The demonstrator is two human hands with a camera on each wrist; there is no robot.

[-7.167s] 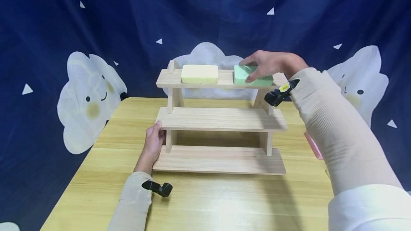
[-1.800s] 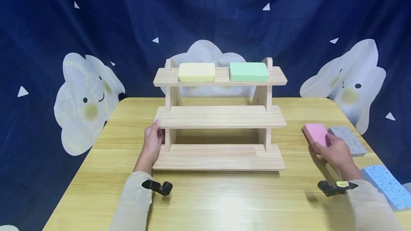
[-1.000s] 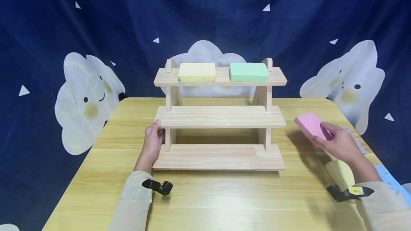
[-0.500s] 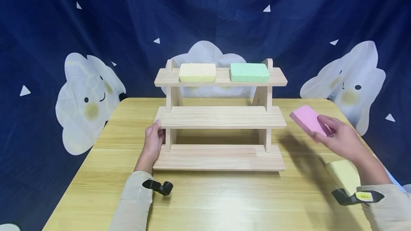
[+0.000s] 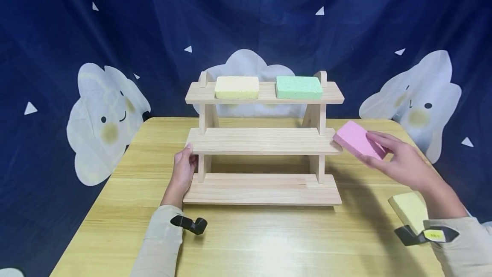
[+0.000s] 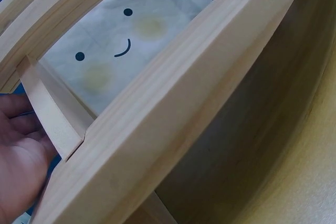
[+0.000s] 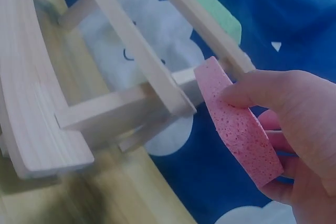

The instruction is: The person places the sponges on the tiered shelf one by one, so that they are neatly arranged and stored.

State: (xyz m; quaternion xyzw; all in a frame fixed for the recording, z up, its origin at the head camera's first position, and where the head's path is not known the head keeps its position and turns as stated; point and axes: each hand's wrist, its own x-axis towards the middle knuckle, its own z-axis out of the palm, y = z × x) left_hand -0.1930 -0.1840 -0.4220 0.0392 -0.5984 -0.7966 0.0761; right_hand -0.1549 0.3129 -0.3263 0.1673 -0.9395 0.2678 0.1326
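Observation:
A pink sponge [image 5: 357,139] is held up off the table by my right hand [image 5: 407,161], thumb on one side and fingers on the other. Its near corner overlaps the right end of the middle tier in the head view; the right wrist view shows the porous edge of the pink sponge [image 7: 236,124]. My left hand [image 5: 183,172] grips the left end of a three-tier wooden display shelf [image 5: 261,189], with the thumb at the middle tier's edge. On the top tier lie a pale yellow sponge [image 5: 236,87] and a green sponge [image 5: 299,87], with a gap between them.
Another yellow sponge [image 5: 409,210] lies on the wooden table [image 5: 246,243] at the right, partly behind my right wrist and its camera. A dark blue curtain [image 5: 230,12] with printed clouds hangs behind the table.
My right hand left the green sponge on the top tier, took the pink sponge from the table's right side, lifted it and moved left to the middle tier's end. My left hand stayed put.

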